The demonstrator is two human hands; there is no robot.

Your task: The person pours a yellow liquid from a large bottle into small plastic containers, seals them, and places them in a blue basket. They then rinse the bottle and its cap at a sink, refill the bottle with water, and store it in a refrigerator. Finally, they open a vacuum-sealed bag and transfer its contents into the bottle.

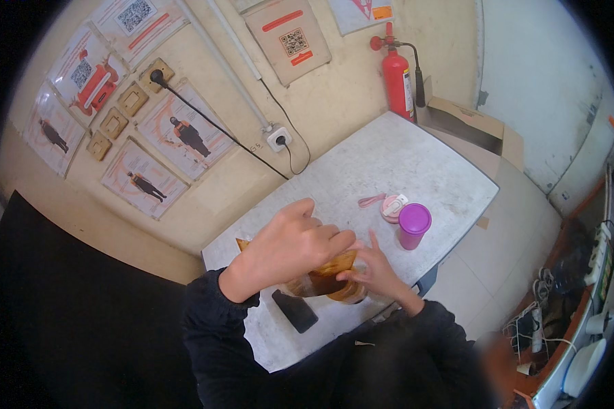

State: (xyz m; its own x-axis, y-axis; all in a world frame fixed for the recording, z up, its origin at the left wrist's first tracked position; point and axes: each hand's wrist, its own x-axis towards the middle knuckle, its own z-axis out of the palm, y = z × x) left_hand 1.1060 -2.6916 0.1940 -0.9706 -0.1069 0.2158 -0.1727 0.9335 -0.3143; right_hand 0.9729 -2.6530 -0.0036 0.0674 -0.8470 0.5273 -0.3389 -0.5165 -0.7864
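Note:
A brown and gold plastic packet [332, 278] is between my two hands above the near part of a pale table [332, 186]. My left hand [297, 237] curls over its top, with the fingertips largely hidden. The thumb of my right hand [376, 273] presses the packet's right side, and one finger points upward. Below the packet shows a round, brownish container [348, 294], mostly covered; I cannot tell what it is. A black phone [295, 311] lies flat to the left of it.
A purple lidded tumbler [413, 227] stands beyond my right hand, beside a pink lid [393, 208] with a strap. A red fire extinguisher [399, 82] and an open cardboard box [465, 125] are past the table's far end. Cables [225, 132] run down the wall.

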